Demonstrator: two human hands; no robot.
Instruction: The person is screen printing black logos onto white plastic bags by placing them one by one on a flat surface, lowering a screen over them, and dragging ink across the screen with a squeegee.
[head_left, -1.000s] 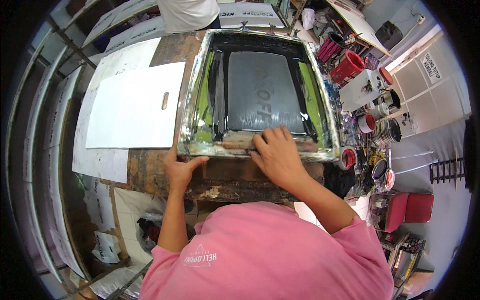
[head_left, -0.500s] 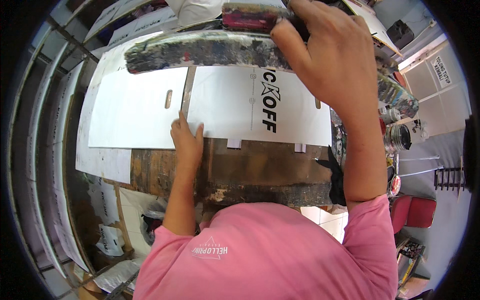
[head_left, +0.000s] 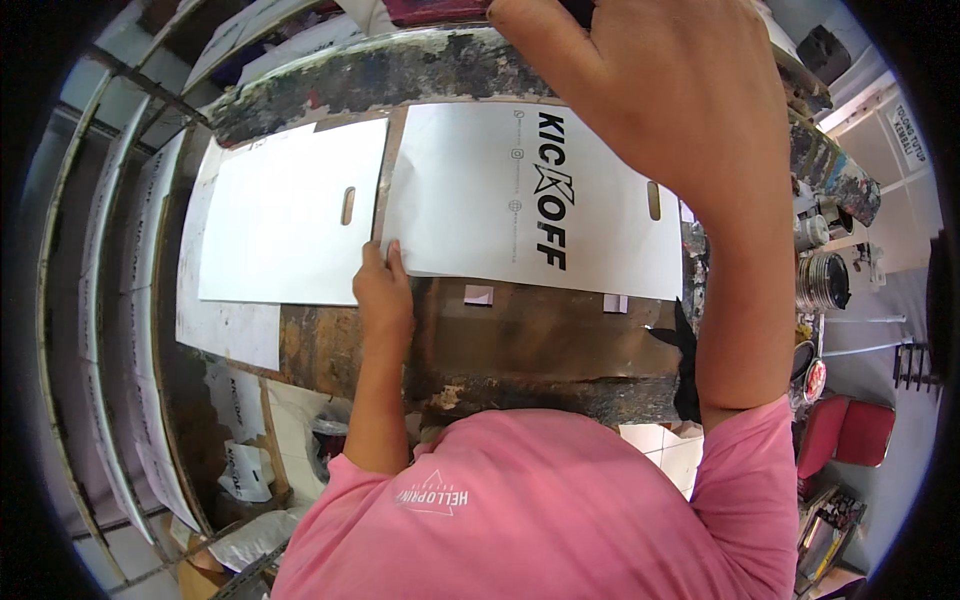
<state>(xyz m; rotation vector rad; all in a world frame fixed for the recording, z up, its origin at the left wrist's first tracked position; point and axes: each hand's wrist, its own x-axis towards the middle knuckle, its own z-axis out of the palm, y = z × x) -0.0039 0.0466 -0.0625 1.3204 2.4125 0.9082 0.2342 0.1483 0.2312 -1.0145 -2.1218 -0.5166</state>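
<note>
A white flat bag [head_left: 470, 190] with black print and an oblong handle slot lies on the stained brown work board. At its lower left corner, my left hand [head_left: 383, 290] is closed, with thumb and forefinger pinching the edge. A second white bag [head_left: 280, 230], unprinted on its visible side, lies just left of that hand. My right hand [head_left: 680, 90] is raised over the far right part of the board, its fingers partly cut off by the upper edge. Its thumb closes on something dark that I cannot make out, beside a long paint-smeared frame bar [head_left: 390, 75].
Racks [head_left: 160, 320] with white bags stand on the left. To the right are paint tins [head_left: 822, 280] and a red chair [head_left: 848, 430]. A black cloth [head_left: 685, 360] hangs at the board's right edge. Two small pale tabs [head_left: 478, 295] sit near the printed bag's lower edge.
My right hand and the paint-smeared bar have moved up in the picture, uncovering more of the printed bag. My left hand stays at the bag's corner, its fingers drawn in. The whole view has shifted slightly.
</note>
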